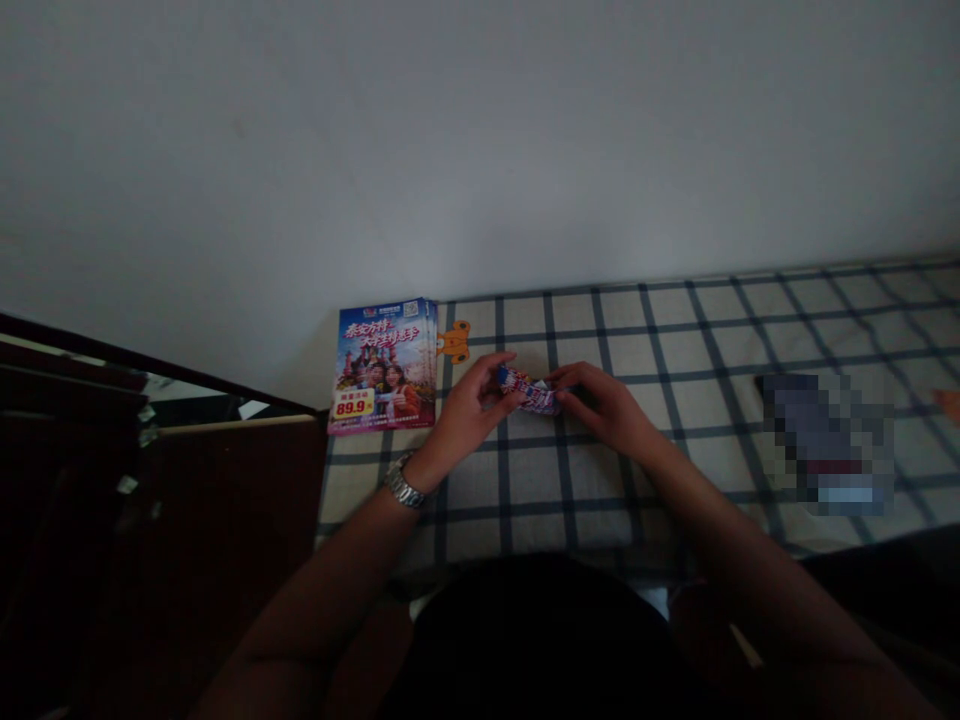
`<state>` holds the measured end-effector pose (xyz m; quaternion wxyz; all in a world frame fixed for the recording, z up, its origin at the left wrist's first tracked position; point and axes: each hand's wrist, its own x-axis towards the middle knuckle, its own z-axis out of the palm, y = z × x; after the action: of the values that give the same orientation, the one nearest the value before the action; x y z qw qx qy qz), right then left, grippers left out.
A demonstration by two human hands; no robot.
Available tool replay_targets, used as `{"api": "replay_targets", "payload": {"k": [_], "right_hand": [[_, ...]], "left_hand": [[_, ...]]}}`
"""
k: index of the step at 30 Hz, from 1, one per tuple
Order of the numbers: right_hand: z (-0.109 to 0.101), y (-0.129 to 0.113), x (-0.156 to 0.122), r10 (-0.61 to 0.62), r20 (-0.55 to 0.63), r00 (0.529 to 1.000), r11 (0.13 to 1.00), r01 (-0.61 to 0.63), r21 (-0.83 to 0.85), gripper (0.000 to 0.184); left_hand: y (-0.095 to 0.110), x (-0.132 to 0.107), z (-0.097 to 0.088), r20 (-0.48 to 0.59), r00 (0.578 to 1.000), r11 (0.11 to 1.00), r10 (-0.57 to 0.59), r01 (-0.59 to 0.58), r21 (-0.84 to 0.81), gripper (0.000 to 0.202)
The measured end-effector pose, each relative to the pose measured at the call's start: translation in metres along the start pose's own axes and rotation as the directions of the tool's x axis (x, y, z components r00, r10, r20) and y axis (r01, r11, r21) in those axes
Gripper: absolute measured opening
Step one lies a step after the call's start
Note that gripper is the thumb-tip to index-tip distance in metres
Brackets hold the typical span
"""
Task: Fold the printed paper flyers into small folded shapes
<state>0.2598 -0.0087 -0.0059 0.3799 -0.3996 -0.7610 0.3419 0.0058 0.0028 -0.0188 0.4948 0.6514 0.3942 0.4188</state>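
Left hand (pixel 472 402) and right hand (pixel 606 408) pinch opposite ends of a printed piece (pixel 529 390), likely paper in this dimness, with their fingers over checked cloth (pixel 529 490); shaping seems in hand, calling for an even grip next

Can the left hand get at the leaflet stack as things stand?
Probably yes: the leaflet stack lies close beside the left hand with nothing visible between, though that hand holds a crumpled printed item.

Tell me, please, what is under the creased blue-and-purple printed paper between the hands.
The white cloth with dark checks shows around the paper; the patch directly beneath is covered, so I cannot tell what is there.
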Motion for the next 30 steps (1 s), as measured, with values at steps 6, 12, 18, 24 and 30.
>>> {"api": "replay_targets", "payload": {"k": [6, 12, 18, 24, 30], "right_hand": [[-0.0013, -0.0026, 0.0011, 0.013, 0.007, 1.000, 1.000, -0.013, 0.003, 0.012], [-0.0009, 0.0003, 0.0003, 0.031, -0.012, 0.999, 0.999, -0.030, 0.030, 0.014], [-0.0007, 0.0025, -0.0011, 0.041, -0.035, 0.999, 0.998, -0.039, 0.044, 0.016], [-0.0018, 0.0003, 0.0004, 0.059, -0.106, 0.993, 0.998, -0.057, 0.023, 0.020], [-0.0070, 0.0048, 0.0011, 0.099, -0.329, 0.939, 0.995, -0.093, 0.032, 0.023]], "left_hand": [[0.0011, -0.0002, -0.0011, 0.010, 1.000, 1.000, 0.002, -0.002, -0.002, 0.054], [-0.0028, 0.0005, -0.0010, 0.008, 1.000, 0.999, 0.017, -0.018, 0.040, 0.055], [-0.0017, 0.0009, -0.0014, 0.010, 1.000, 0.999, 0.007, -0.007, 0.040, 0.059], [-0.0044, 0.0006, -0.0016, 0.003, 0.999, 0.997, 0.036, -0.036, 0.075, 0.058], [-0.0041, 0.0004, -0.0055, 0.003, 0.999, 0.991, 0.048, -0.048, 0.127, 0.047]]}}
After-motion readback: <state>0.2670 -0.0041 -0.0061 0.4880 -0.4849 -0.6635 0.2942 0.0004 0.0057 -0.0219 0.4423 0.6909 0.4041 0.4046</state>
